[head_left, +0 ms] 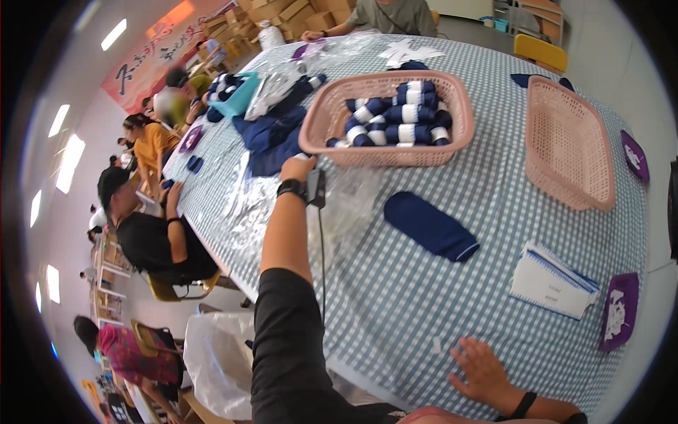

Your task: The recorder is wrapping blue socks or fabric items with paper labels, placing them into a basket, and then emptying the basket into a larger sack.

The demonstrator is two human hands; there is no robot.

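Note:
My left hand [298, 168] reaches forward to the near left corner of a pink plastic basket [388, 157], beside a pile of navy cloth pieces [272, 138]. Its fingertips are too small and partly hidden to show a grip. The basket holds several rolled navy bundles [408, 114] with white bands round them. A flat navy piece, perhaps a sock [431, 226], lies alone on the checked tablecloth [395, 304]. Close to the table's near edge, my right hand [484, 374] has its fingers spread above or on the cloth, holding nothing.
A second pink basket [571, 145] stands at right. White paper cards [553, 283] and a purple tray [620, 312] with white strips lie below it. Clear plastic bags [346, 191] lie beside my left forearm. People sit at left; another person [392, 18] sits across the table.

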